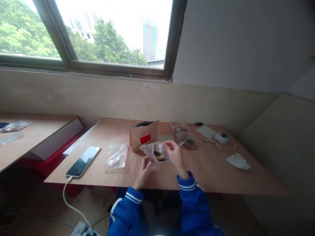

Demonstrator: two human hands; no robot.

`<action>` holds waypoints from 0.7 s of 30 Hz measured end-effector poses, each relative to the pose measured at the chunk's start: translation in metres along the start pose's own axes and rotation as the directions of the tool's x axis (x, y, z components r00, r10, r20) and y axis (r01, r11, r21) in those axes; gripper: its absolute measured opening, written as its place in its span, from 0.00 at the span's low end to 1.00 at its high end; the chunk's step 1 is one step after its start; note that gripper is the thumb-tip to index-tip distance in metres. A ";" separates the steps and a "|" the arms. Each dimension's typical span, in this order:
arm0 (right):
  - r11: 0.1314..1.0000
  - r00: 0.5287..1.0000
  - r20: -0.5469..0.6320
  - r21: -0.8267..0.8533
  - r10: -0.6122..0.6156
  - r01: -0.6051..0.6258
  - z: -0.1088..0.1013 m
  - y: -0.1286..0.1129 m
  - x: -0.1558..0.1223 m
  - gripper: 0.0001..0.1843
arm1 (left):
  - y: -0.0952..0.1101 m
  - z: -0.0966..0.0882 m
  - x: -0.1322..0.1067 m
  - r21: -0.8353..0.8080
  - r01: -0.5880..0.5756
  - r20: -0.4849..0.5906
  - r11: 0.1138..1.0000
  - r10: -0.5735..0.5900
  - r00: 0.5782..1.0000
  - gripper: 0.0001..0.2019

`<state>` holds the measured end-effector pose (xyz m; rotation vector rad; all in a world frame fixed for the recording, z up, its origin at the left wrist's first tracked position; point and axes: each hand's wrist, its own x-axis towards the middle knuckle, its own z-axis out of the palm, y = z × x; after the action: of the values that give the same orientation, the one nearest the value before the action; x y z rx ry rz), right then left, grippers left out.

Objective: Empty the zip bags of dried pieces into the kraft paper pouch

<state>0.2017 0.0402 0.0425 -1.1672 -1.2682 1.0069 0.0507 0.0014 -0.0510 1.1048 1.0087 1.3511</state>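
A small clear plastic bag (154, 151) with dark brown and tan dried pieces (159, 156) at its bottom hangs tilted just above the table. With thumb and fingers pinched, my right hand (174, 156) grips its upper right edge. My left hand (144, 167) is lower, its fingers curled in at the bag's lower left edge. Right behind the bag stands an upright brown paper pouch (137, 137), open at the top, with a red label (145, 139) on its front. An apparently empty clear bag with a red strip (117, 156) lies flat left of my hands.
Several filled clear bags (188, 141) lie at the back right, beside a white paper (206, 131) and a green-black pen (198, 124). A white dome camera (221, 137) with cable and a crumpled tissue (238, 161) lie farther right. A charging phone (83, 162) rests at the left edge.
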 end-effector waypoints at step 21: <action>0.900 0.878 0.478 -0.394 0.028 0.186 0.007 0.023 0.031 0.04 | -0.026 -0.010 0.024 0.146 0.006 -0.062 0.989 0.003 0.998 0.23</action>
<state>0.1986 0.0748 0.0243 -1.2186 -1.9987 1.0127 0.0465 0.0274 -0.0763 1.1756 1.1693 1.3340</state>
